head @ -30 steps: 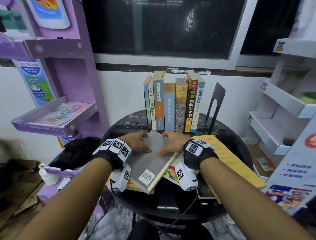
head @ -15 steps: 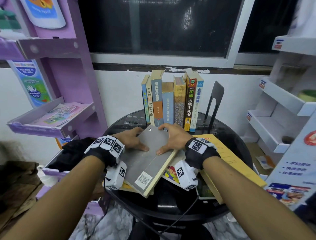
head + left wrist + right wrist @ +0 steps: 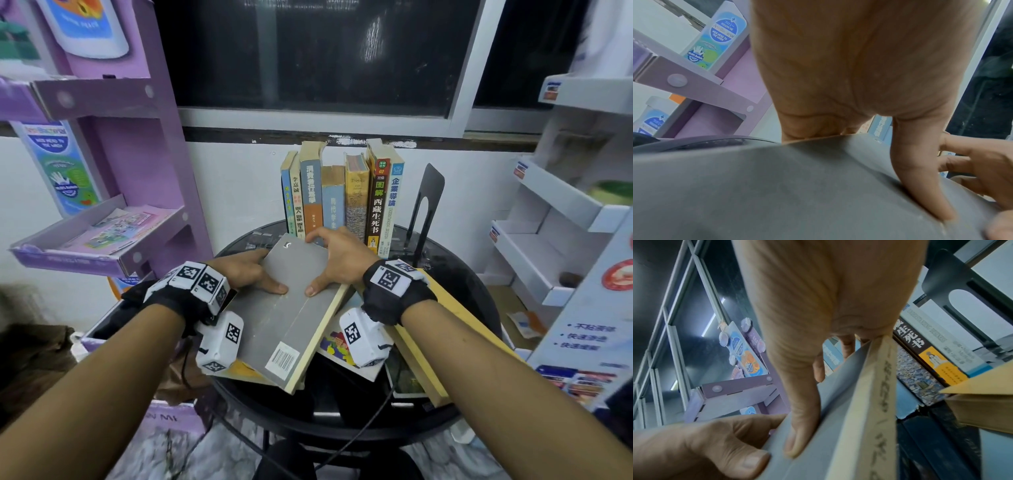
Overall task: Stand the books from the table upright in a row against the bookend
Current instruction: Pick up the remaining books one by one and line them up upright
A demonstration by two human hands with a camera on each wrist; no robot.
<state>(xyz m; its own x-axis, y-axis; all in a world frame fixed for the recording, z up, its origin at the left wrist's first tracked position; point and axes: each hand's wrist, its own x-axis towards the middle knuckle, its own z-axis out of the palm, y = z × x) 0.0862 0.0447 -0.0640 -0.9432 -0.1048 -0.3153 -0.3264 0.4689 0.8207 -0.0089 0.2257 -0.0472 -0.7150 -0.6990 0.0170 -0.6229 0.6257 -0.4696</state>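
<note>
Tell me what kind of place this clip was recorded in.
Probably a small shop or its back room: a purple display stand with hand-wash posters, white display shelves, and a round black table below a dark window.

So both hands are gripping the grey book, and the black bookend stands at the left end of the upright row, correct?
Not quite. Both hands, left hand and right hand, do grip the grey book, but the head view shows the black bookend at the right end of the upright row.

Brown book spine (image 3: 376, 209) reads 西藏生死书; white spine (image 3: 394, 205) reads 企業導論, "UNDERSTANDING BUSINESS"; cream spine (image 3: 296, 205) reads 李嘉誠
</note>
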